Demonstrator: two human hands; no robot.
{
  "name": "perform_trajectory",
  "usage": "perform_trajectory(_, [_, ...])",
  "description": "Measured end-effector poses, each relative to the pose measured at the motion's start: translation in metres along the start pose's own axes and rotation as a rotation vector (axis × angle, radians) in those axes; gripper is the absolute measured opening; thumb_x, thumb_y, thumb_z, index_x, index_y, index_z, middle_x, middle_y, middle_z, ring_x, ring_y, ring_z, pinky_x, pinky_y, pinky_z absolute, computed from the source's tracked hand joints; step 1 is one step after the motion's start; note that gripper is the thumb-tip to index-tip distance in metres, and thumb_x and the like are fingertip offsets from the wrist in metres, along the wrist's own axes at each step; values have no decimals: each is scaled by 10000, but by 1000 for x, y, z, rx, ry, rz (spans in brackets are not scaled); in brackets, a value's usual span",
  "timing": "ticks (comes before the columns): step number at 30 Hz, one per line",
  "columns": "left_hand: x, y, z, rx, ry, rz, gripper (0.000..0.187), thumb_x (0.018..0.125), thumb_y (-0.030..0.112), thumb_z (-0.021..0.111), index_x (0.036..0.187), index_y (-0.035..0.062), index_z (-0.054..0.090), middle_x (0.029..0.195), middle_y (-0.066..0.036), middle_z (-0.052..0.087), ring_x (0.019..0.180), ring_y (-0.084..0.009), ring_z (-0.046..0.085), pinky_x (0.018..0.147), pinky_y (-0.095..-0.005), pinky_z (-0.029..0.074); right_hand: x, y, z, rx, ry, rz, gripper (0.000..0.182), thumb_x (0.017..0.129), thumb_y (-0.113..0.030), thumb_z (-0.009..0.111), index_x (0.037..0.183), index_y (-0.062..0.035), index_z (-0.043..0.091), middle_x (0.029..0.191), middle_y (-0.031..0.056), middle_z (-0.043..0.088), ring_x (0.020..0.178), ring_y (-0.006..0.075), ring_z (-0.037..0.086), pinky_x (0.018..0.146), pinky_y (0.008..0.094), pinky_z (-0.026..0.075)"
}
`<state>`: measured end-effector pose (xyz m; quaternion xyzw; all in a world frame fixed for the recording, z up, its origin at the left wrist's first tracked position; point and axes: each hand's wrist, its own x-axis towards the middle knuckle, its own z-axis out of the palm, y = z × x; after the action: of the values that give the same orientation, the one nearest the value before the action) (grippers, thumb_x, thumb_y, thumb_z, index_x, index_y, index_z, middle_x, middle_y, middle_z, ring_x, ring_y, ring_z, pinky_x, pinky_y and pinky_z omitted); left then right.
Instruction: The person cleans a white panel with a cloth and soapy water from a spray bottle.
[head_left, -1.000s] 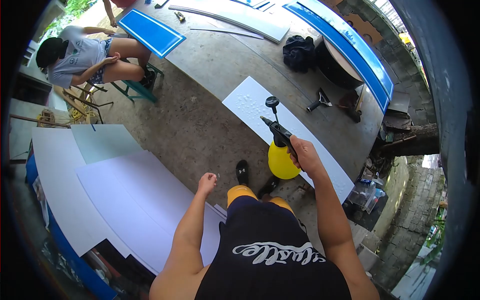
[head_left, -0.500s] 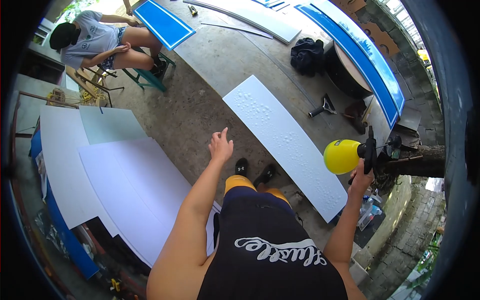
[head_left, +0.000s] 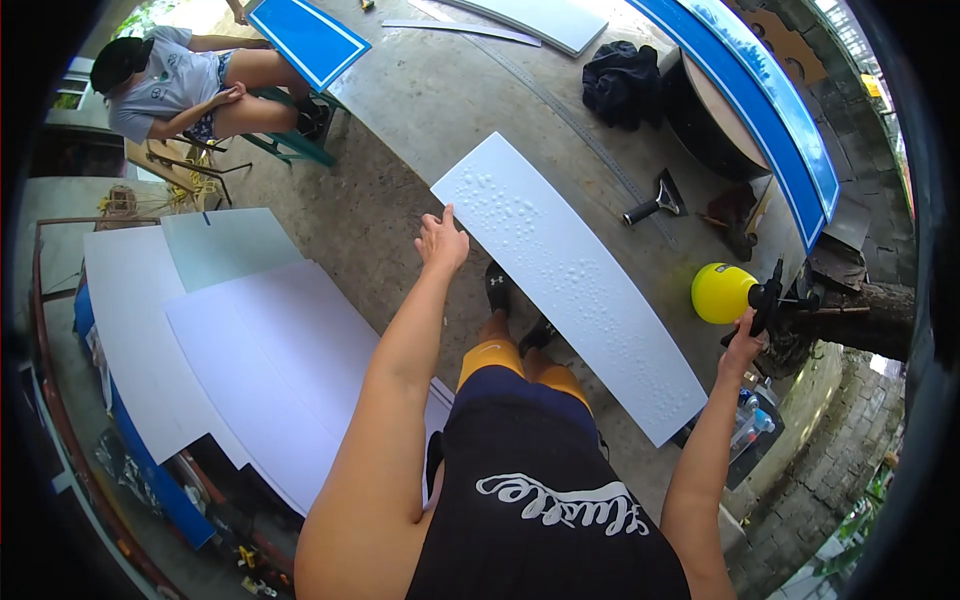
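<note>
Head view: left hand (head_left: 442,243) reaches, fingers apart, by white panel (head_left: 572,290); outstretched right hand (head_left: 742,347) grips yellow sprayer (head_left: 721,293).

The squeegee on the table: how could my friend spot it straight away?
Find the big grey table, then the long white panel dotted with drops. Between that panel and the big round black container lies the squeegee. Unlike the crumpled dark cloth nearby, it has a straight handle and a wide, flat head.
</note>
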<state>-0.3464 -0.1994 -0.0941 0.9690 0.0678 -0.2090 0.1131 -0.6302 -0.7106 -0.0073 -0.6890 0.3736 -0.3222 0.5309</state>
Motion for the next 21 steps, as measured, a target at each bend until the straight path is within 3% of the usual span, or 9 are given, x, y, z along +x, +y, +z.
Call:
perform_trajectory(12, [2,-20,-7,53,48,167,689,889,234,699,1516,232,415,1245,-133,475,1158,-313,528,967,-480,406,-5,11,-16,-24,35,243,148,985,-234,689,976,-89,657,797,-14,624,725,94,586,726,275,492])
perform_trajectory(21, [-1,-18,-5,34,41,192,669,886,242,699,1497,218,430,1240,-129,486,1159,-306,532,950,-491,411,-9,9,-16,-50,69,283,141,974,-209,702,984,-81,642,779,-2,618,705,104,587,691,260,492])
